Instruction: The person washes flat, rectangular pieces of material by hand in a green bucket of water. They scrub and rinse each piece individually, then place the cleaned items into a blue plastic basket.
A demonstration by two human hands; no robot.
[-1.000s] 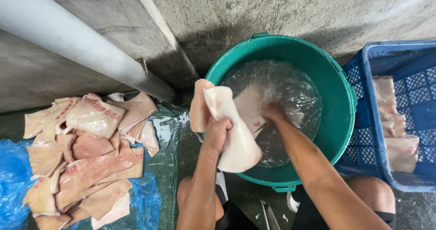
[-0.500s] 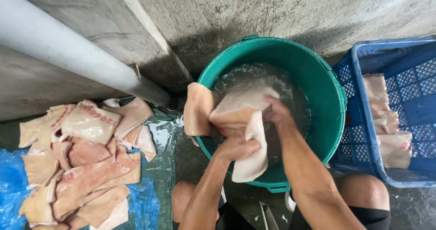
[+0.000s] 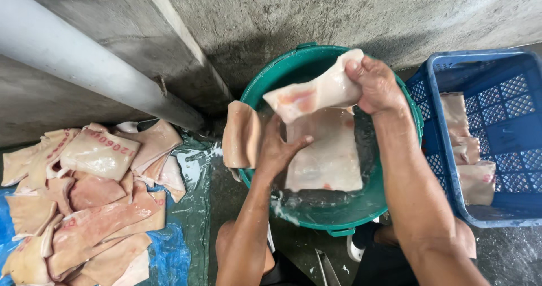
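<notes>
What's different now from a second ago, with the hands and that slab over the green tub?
The right hand has lifted one end of the pale pork skin slab, stretching it open above the green tub. The left hand has shifted to press against its lower part. The smaller piece on the rim, the pile on the blue sheet and the blue crate stayed put.

Wet, glossy slab of pale pork skin (image 3: 316, 94) glistens over a smooth green plastic tub (image 3: 395, 201); a blue plastic mesh crate (image 3: 508, 122) stands beside rough, matt concrete wall (image 3: 339, 15), a smooth grey plastic pipe (image 3: 84, 66) and shiny blue plastic sheeting (image 3: 169, 252).
</notes>
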